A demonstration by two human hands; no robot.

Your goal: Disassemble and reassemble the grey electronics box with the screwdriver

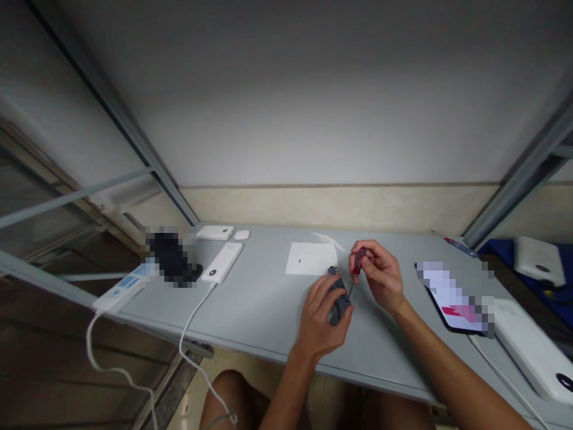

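Note:
My left hand (323,313) grips a small dark grey plastic block (341,303) with slots along it, holding it against the grey tabletop (264,310). In my right hand (380,275) is a screwdriver (359,260) with a dark red handle, pinched between thumb and fingers. Its thin shaft slants down and its tip meets the near right end of the block. Whether the tip sits in a screw is too small to tell. Just behind the block lies a white sheet of paper (308,258) with one tiny dark piece on it.
On the left are a white power bank (224,263) with a cable, another white power bank (215,232), a power strip (120,292) and a blurred dark object. To the right lie a lit phone (447,298), a large white device (532,352) and a pen-like tool (461,246). Metal posts flank the table.

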